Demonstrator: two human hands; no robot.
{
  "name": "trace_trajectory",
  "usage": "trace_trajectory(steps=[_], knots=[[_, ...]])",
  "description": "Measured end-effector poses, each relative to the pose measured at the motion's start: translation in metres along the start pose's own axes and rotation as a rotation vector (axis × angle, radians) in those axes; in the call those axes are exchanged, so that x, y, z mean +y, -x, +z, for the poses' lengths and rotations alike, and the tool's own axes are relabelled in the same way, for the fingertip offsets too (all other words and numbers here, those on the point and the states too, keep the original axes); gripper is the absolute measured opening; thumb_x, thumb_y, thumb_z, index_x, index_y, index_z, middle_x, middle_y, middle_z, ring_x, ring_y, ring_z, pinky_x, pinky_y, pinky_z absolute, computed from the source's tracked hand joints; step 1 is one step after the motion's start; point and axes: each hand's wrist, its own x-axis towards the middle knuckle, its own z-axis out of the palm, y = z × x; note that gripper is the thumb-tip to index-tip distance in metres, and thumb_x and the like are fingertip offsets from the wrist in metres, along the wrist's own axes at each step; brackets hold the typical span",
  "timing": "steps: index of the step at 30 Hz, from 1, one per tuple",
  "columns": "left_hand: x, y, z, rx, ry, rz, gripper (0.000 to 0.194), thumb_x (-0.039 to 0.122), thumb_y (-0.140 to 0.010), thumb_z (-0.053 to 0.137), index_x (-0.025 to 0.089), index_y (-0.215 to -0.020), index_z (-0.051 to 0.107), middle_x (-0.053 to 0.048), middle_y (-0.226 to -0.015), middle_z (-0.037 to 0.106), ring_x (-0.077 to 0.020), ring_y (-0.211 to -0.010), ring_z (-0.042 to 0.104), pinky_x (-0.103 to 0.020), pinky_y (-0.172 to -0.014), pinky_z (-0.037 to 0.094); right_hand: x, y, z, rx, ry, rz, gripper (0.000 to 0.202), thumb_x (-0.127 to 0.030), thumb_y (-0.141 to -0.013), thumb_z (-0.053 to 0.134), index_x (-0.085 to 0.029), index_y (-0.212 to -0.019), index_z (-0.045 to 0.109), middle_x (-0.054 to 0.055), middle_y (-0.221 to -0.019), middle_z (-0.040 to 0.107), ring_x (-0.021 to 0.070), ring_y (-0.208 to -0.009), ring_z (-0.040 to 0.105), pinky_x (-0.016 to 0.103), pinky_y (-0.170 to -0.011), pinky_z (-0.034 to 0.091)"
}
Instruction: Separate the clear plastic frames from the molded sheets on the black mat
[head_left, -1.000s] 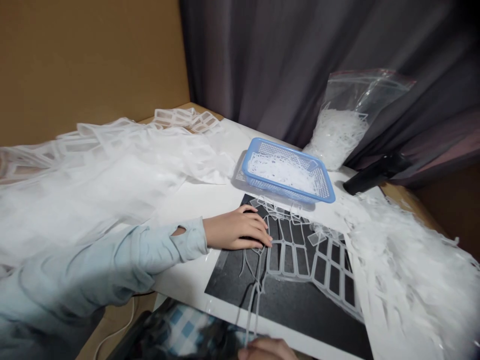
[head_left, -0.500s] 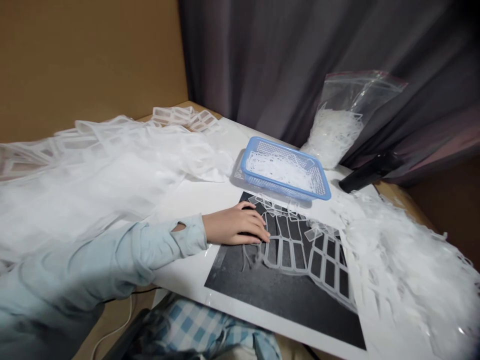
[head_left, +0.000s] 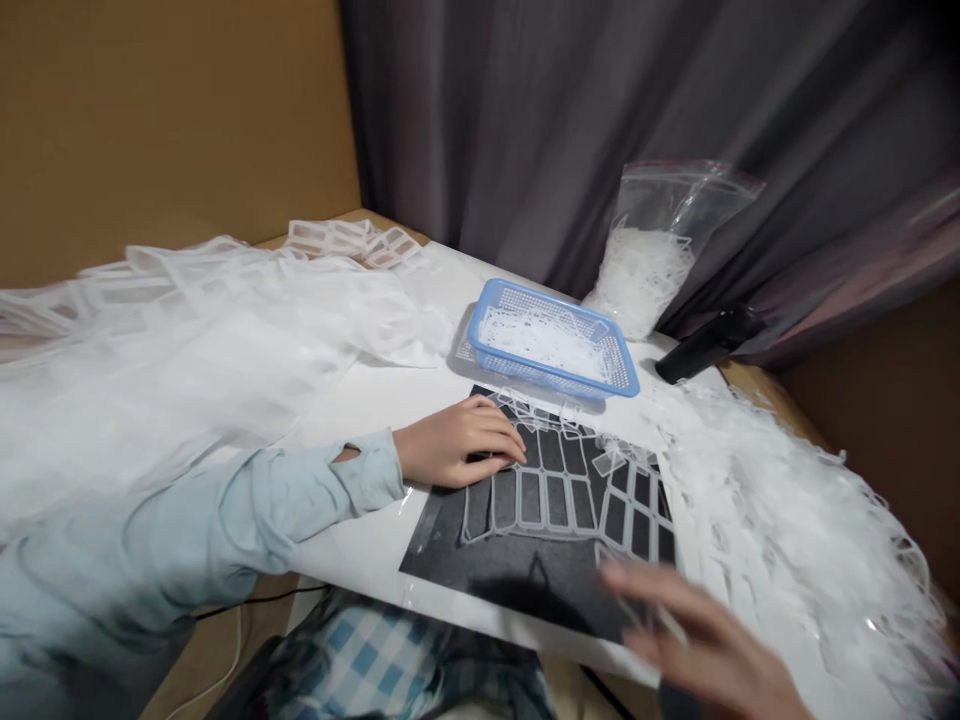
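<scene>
My left hand point(head_left: 461, 442) lies palm down on the black mat point(head_left: 480, 575), fingers stretched over the upper left part of a white translucent sheet of joined rectangular frames point(head_left: 544, 498). Blurred by motion, my right hand point(head_left: 705, 635) is over the mat's lower right corner, with thin translucent strips at its fingertips. Small loose frames point(head_left: 619, 458) lie along the mat's top edge. Behind the mat stands a blue basket point(head_left: 555, 375) holding many small white frames.
Piled frame sheets point(head_left: 225, 340) cover the left of the white table surface point(head_left: 360, 560). A heap of white strips point(head_left: 787, 520) lies right. Behind are a filled zip bag point(head_left: 641, 270) and a black cylindrical object point(head_left: 701, 350).
My right hand has come into view at the lower right. More of the frame sheet shows below my left hand, which stays on it. The view has shifted slightly.
</scene>
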Motion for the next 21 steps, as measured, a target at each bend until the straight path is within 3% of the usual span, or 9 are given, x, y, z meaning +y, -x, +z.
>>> trace_trajectory(steps=[3, 6, 11, 13, 15, 18, 21], knots=[[0.0, 0.0, -0.002, 0.083, -0.038, -0.012, 0.023, 0.019, -0.096, 0.047, 0.017, -0.103, 0.069, -0.008, -0.106, 0.071, -0.0195, -0.099, 0.063, -0.037, -0.095, 0.039, 0.023, -0.048, -0.017, 0.031, 0.101, -0.035, 0.038, -0.041, -0.103, 0.036, -0.032, -0.126, 0.065, 0.006, -0.147, 0.05, 0.0295, -0.129, 0.055, 0.049, -0.104, 0.052], [-0.001, 0.0, -0.003, 0.111, -0.062, 0.006, 0.022, 0.016, -0.094, 0.047, 0.018, -0.1, 0.068, -0.007, -0.101, 0.071, -0.0193, -0.095, 0.062, -0.036, -0.091, 0.04, 0.048, -0.081, -0.024, 0.049, 0.091, -0.002, 0.036, -0.035, -0.103, 0.041, -0.029, -0.132, 0.061, 0.006, -0.154, 0.042, 0.0296, -0.133, 0.051, 0.049, -0.104, 0.051], [0.008, 0.0, -0.001, 0.073, -0.056, 0.077, 0.021, 0.014, -0.091, 0.05, 0.018, -0.098, 0.069, -0.007, -0.097, 0.07, -0.0192, -0.092, 0.061, -0.036, -0.091, 0.042, 0.085, -0.079, -0.014, 0.098, 0.233, 0.068, 0.038, -0.033, -0.102, 0.041, -0.028, -0.136, 0.057, 0.007, -0.159, 0.03, 0.0274, -0.13, 0.051, 0.048, -0.105, 0.047], [0.014, 0.0, 0.002, 0.019, -0.043, 0.129, 0.02, 0.015, -0.09, 0.051, 0.018, -0.098, 0.069, -0.007, -0.095, 0.071, -0.0192, -0.09, 0.06, -0.035, -0.089, 0.042, 0.093, -0.07, -0.004, 0.163, 0.256, 0.112, 0.037, -0.036, -0.103, 0.039, -0.027, -0.132, 0.061, 0.01, -0.147, 0.042, 0.026, -0.122, 0.054, 0.045, -0.099, 0.049], [0.02, 0.0, 0.004, -0.042, -0.035, 0.179, 0.019, 0.016, -0.089, 0.052, 0.018, -0.098, 0.069, -0.006, -0.094, 0.071, -0.0191, -0.089, 0.06, -0.035, -0.087, 0.042, 0.097, -0.062, 0.008, 0.221, 0.201, 0.191, 0.037, -0.036, -0.104, 0.035, -0.026, -0.118, 0.067, 0.009, -0.116, 0.06, 0.021, -0.103, 0.06, 0.036, -0.084, 0.052], [0.024, 0.0, 0.007, -0.113, -0.047, 0.215, 0.018, 0.018, -0.087, 0.054, 0.017, -0.098, 0.069, -0.006, -0.09, 0.069, -0.0187, -0.084, 0.059, -0.035, -0.08, 0.042, 0.098, -0.052, 0.028, 0.188, 0.025, 0.316, 0.036, -0.034, -0.105, 0.035, -0.023, -0.095, 0.068, 0.001, -0.074, 0.057, 0.0136, -0.067, 0.057, 0.025, -0.061, 0.048], [0.025, 0.001, 0.008, -0.158, -0.091, 0.227, 0.018, 0.022, -0.085, 0.056, 0.017, -0.097, 0.069, -0.004, -0.079, 0.064, -0.0176, -0.071, 0.053, -0.035, -0.064, 0.038, 0.099, -0.042, 0.042, 0.088, -0.115, 0.322, 0.022, -0.031, -0.102, 0.045, -0.024, -0.103, 0.066, -0.003, -0.068, 0.06, 0.0111, -0.061, 0.059, 0.021, -0.058, 0.049]])
